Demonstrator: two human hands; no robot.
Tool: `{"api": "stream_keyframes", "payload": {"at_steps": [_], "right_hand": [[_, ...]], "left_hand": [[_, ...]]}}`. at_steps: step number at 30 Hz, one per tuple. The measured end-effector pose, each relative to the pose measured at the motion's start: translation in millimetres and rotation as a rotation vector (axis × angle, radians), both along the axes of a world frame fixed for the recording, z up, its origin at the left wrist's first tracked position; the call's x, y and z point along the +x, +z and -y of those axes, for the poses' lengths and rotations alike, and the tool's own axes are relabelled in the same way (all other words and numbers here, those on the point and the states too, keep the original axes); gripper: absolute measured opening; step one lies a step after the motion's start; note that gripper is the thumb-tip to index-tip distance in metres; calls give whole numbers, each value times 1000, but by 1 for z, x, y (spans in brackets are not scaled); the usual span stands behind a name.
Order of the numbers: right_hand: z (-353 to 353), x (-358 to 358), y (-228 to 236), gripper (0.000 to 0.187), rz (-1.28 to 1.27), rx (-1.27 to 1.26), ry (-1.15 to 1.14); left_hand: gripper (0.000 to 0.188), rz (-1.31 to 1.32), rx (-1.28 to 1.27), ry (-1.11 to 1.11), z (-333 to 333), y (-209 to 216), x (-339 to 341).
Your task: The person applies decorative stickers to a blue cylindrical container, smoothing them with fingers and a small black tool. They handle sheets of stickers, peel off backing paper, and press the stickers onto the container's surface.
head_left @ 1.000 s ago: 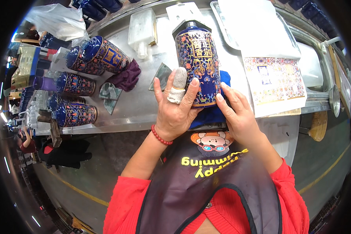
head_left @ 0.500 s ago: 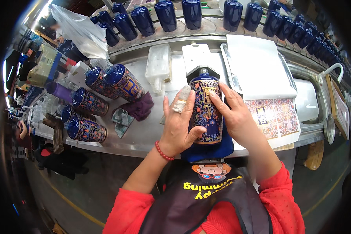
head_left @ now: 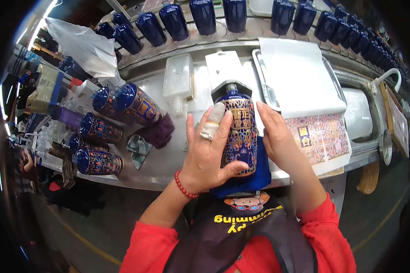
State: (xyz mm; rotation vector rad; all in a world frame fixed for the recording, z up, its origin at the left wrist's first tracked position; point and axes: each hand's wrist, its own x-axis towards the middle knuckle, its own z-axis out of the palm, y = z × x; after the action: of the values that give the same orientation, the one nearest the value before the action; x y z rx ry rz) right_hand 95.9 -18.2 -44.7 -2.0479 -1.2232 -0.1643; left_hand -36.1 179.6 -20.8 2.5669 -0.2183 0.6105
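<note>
A dark blue bottle with a colourful flowered and gold pattern lies face up in front of me, its neck pointing away. A blue cloth is under its lower end. My left hand rests along the bottle's left side, fingers spread and thumb on its lower front. One of its fingers wears a pale wrap with a band. My right hand is at the bottle's right side, fingers stretched out and holding nothing; whether it touches the glass I cannot tell.
Several patterned bottles stand at left, beside a purple cloth. A clear rectangular container lies behind. White paper covers a tray at right, above a patterned decal sheet. Plain blue bottles line the curved conveyor.
My right hand has come off the bottle's front to its right side. The bottle looks turned slightly, its gold panel facing up more fully. My left hand stays against it.
</note>
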Motion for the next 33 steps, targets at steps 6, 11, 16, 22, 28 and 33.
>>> {"api": "stream_keyframes", "payload": {"at_steps": [6,11,16,22,28,33], "right_hand": [[19,-14,-16,62,-34,36,-27],[40,-44,-20,58,-54,1,-33],[51,-72,-26,64,-43,-14,14],[51,-83,-30,67,-19,-33,13],[49,-83,-30,67,15,-38,23],[48,-82,-30,68,-5,-13,6]], "left_hand": [[106,-35,99,57,33,-22,-28],[100,-40,-181,21,20,-53,-36],[75,115,-60,83,26,-64,-47],[51,179,152,81,34,-57,-48],[41,226,281,41,35,-52,-44],[40,250,179,28,32,-57,-43]]}}
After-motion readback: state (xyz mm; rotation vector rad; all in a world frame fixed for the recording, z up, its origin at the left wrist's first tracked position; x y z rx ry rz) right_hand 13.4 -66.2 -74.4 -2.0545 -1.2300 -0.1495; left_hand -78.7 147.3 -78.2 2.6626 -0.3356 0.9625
